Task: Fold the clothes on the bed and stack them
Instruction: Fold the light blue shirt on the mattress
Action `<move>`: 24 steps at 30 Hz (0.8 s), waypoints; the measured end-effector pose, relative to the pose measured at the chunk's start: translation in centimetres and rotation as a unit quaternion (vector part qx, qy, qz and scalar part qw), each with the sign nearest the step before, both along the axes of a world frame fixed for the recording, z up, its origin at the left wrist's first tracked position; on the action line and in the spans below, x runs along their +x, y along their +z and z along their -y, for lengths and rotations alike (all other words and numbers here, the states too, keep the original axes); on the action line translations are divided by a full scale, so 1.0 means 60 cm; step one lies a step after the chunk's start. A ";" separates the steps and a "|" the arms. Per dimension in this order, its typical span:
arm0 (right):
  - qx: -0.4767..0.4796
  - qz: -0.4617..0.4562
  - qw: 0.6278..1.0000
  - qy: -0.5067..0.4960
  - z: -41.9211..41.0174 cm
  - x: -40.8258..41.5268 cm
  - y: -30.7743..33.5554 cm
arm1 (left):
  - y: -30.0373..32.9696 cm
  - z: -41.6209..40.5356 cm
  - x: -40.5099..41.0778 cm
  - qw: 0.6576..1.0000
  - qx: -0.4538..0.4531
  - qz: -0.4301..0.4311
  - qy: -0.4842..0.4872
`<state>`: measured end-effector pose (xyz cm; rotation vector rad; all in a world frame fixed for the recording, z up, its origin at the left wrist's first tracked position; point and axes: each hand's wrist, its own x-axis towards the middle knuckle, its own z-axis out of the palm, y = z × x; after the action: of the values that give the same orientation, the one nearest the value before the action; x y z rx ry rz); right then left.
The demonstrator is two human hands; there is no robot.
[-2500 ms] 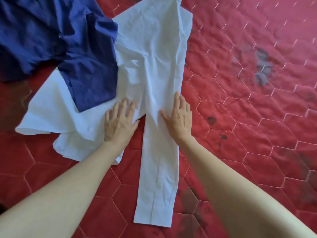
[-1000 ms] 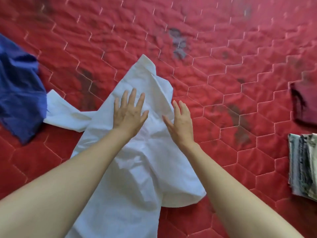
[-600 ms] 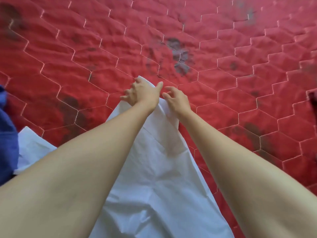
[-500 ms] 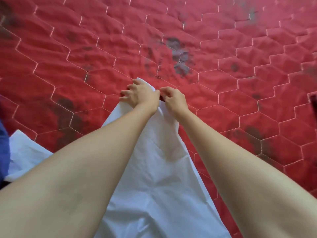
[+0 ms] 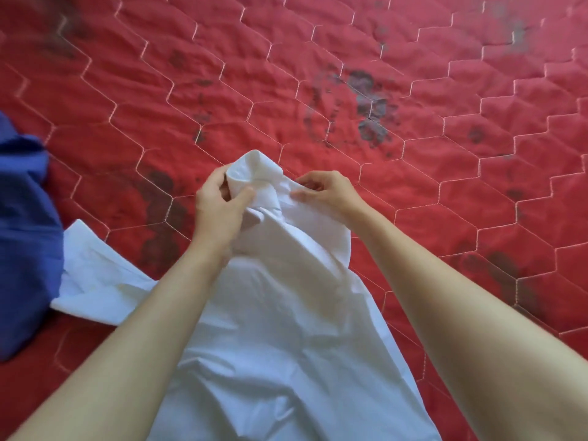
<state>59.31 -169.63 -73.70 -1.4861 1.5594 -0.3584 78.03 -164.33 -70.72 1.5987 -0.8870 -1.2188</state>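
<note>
The left hand point(image 5: 219, 211) has its grip closed on the far end of the white shirt point(image 5: 286, 329), thumb on top and fingers curled behind the bunched cloth. Just to its right, the right hand point(image 5: 327, 192) pinches the same edge. From both grips the shirt trails back toward the person over the red quilted bed point(image 5: 413, 154). A blue garment point(image 5: 22, 233) lies well left of the left hand.

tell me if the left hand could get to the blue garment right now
Probably not at once: the left hand grips the white shirt. The blue garment lies unobstructed on its side.
</note>
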 end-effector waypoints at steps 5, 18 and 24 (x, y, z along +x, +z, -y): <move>-0.014 0.068 0.994 0.087 -0.036 0.038 0.058 | 0.032 -0.073 0.079 0.993 -0.006 -0.116 -0.009; -0.166 0.186 0.960 0.128 -0.171 0.158 0.369 | 0.289 -0.179 0.129 0.986 -0.101 -0.126 -0.040; -0.258 0.248 0.934 -0.008 -0.250 0.146 0.619 | 0.562 -0.214 0.086 0.975 -0.219 -0.043 -0.023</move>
<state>68.05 -154.60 -36.55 -1.6005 1.1107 -1.1294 83.18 -151.47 -37.01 1.1707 -1.0566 -1.0257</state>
